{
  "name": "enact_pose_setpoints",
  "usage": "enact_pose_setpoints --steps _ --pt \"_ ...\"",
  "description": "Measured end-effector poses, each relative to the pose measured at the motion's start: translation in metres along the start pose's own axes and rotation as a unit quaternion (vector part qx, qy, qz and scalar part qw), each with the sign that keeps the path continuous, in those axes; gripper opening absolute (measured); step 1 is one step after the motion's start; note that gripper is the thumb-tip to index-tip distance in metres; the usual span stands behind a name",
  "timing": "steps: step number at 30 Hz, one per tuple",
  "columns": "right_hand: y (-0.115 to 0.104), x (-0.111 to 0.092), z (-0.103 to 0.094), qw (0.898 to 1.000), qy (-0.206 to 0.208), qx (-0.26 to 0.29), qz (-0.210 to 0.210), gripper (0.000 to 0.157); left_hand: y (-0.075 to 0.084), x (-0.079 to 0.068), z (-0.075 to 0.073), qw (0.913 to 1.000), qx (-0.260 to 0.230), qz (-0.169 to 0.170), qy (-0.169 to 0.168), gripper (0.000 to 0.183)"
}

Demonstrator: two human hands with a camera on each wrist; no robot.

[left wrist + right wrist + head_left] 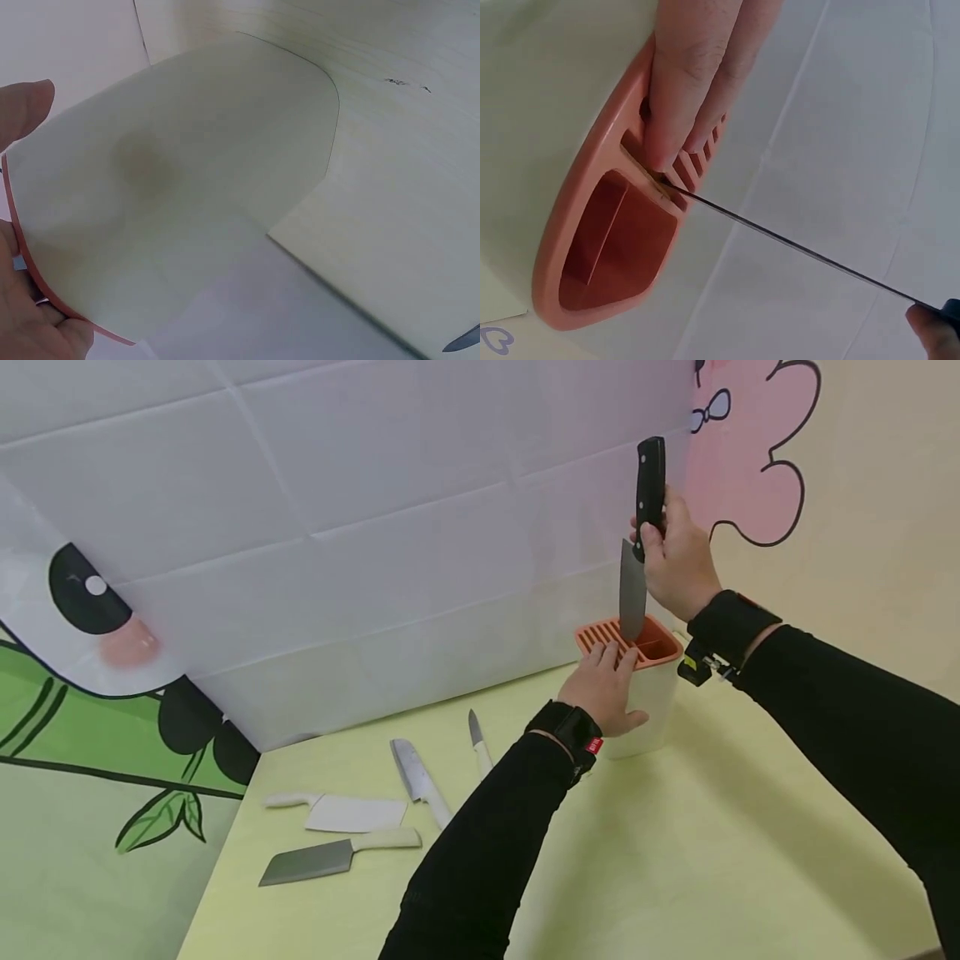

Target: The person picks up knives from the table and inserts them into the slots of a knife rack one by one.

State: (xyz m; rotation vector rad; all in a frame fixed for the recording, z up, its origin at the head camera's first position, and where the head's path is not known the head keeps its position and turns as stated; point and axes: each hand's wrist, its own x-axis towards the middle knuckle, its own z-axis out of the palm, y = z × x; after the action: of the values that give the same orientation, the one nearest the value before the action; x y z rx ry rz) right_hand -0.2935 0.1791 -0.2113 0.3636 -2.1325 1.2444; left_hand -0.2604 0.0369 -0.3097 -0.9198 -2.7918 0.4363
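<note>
My right hand (681,564) grips the black handle of a kitchen knife (632,593), its blade pointing down. In the right wrist view the blade tip meets a slot in the orange slotted top (551,289) of a white knife holder (656,714). My left hand (602,695) rests on that top beside the blade, its fingers fairly straight over the slots and its thumb spread out along the holder's front. Seen from the left wrist, the thumb (26,109) stands out over the white wall and the fingers lie by the orange rim.
On the yellow table (600,860), left of the arms, lie a white cleaver (356,812), a grey-bladed cleaver (311,862), a white-handled knife (412,768) and a small knife (477,735). A pale covered wall (412,568) rises right behind the holder.
</note>
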Motion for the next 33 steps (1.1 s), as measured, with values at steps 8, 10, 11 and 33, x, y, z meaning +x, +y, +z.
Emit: enact_pose_setpoints --steps 8,10,11,33 --pt "0.015 -0.002 0.007 0.999 -0.026 -0.022 0.021 0.051 0.003 0.001 0.004 0.9999 -0.008 -0.008 -0.008 0.096" --pt "0.021 -0.003 0.009 0.999 -0.027 -0.021 0.025 0.050 0.003 0.002 0.006 0.9999 -0.009 -0.008 -0.006 0.097" --pt "0.023 -0.003 0.011 0.999 -0.029 -0.018 0.027 0.050 0.003 0.002 0.006 0.9999 -0.009 -0.008 -0.004 0.097" --pt "0.070 -0.031 0.027 0.989 -0.124 -0.020 0.078 0.054 0.013 0.006 0.010 0.9996 0.020 -0.003 0.021 0.098"
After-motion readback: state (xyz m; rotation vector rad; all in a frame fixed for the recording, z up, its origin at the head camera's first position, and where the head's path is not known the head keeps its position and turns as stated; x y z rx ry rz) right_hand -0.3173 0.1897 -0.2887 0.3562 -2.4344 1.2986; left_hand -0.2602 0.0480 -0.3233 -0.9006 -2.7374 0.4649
